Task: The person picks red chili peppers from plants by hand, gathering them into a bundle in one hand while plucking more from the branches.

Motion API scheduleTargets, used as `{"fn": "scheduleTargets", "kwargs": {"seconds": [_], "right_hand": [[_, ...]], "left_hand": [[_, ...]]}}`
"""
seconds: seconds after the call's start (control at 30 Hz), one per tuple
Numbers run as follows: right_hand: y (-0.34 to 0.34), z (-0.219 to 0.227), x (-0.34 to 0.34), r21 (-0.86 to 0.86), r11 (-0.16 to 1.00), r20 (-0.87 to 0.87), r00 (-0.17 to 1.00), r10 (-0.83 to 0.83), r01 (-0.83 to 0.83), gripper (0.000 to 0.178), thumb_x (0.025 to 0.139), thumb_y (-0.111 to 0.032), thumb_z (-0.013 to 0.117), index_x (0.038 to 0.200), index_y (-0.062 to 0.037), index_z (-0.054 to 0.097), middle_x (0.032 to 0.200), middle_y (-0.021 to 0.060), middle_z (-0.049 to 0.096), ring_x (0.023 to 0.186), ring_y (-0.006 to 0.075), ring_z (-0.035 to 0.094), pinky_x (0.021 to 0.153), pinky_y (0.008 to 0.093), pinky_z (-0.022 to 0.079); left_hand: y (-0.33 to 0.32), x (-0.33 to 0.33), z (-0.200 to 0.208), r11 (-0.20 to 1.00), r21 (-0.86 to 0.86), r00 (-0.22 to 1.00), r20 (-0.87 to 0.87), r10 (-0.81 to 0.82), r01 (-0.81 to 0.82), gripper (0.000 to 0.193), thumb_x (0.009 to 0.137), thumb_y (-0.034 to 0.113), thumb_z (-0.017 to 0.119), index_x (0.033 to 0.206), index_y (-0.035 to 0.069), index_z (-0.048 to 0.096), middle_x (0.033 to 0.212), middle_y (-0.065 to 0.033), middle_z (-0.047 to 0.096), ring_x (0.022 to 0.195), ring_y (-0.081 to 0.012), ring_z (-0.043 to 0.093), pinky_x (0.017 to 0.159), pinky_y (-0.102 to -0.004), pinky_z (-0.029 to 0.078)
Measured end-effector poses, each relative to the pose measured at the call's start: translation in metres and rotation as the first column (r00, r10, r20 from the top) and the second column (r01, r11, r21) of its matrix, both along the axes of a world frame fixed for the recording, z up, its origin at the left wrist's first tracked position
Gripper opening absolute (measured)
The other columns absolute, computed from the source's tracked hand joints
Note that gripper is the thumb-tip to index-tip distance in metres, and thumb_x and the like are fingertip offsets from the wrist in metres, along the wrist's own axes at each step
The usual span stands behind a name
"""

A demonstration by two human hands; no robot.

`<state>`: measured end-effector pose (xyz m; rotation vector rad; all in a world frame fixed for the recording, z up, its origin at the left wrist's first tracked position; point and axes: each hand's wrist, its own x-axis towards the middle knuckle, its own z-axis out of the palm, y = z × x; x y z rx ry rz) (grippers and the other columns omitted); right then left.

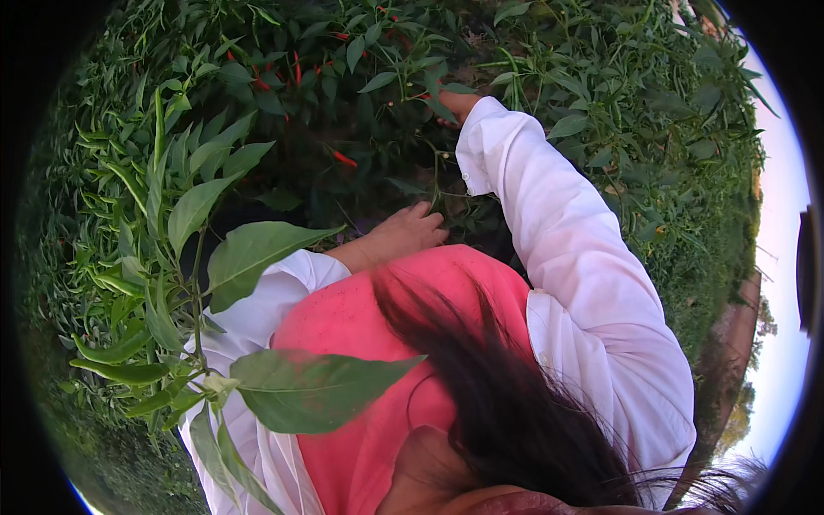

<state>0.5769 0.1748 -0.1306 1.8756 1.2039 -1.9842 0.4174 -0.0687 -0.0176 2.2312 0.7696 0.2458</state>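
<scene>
My left hand (pixel 405 233) is low in front of my body, its fingers curled closed beside a thin chilli stem. Whatever it holds, if anything, is hidden. Farther forward and to the right, my right hand (pixel 461 104) reaches in among the chilli leaves. Foliage covers most of its fingers, so their grip does not show. A red chilli (pixel 344 160) hangs between the plants, to the left of my right hand. More red chillies (pixel 297 69) hang farther off, at the upper left.
Close on my left, a tall chilli branch (pixel 199 300) with broad leaves stands in front of my left arm. Green chillies (pixel 120 372) hang from it and around it. Dense chilli plants (pixel 652 112) spread on the right, with a brown strip of ground (pixel 731 343) beyond them.
</scene>
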Motion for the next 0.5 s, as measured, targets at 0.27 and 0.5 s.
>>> {"fn": "scheduleTargets", "kwargs": {"seconds": [0.27,0.5], "right_hand": [[-0.020,0.107,-0.028,0.124,0.587,-0.551,0.548,-0.630,0.800,0.016,0.090,-0.020,0.045,0.090,-0.0062,0.053,0.086,0.0077,0.062,0.067,0.0154,0.059,0.052,0.0240,0.043],[-0.102,0.169,-0.112,0.728,0.588,-0.587,0.765,0.266,0.354,0.025,0.090,-0.024,0.047,0.101,-0.0023,0.053,0.089,0.0088,0.064,0.076,0.0175,0.062,0.064,0.0274,0.047]], "left_hand": [[-0.005,0.001,-0.002,0.999,0.009,0.999,0.005,0.034,-0.034,0.032,0.078,0.024,0.051,0.103,0.006,0.058,0.102,-0.0101,0.051,0.103,-0.0307,0.044,0.085,-0.0385,0.043],[-0.004,0.005,-0.009,1.000,-0.014,1.000,-0.006,0.013,-0.013,0.038,0.077,0.025,0.052,0.111,0.007,0.055,0.114,-0.0122,0.048,0.112,-0.0333,0.040,0.091,-0.0403,0.040]]}}
